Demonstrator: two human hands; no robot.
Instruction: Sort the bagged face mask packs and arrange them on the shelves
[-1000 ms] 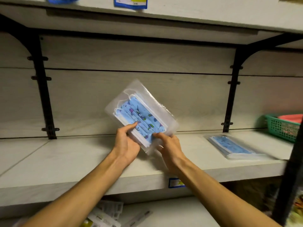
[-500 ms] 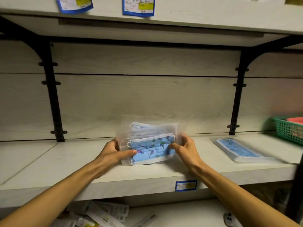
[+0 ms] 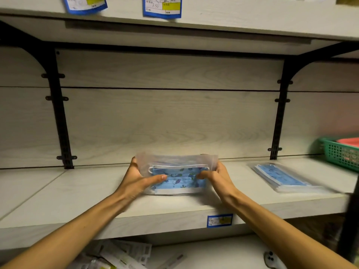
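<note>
Mask pack (image 3: 177, 176) now level, down on the shelf (image 3: 77, 193) (previously tilted, raised).

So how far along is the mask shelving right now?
Done: one clear bag of blue masks lies flat on the pale wooden shelf, left of the green plastic basket. In hand: left hand and right hand both grip a clear bag of blue patterned masks, its lower edge at the shelf, not released. Left: letting go; the white packets below may still need sorting.
</note>
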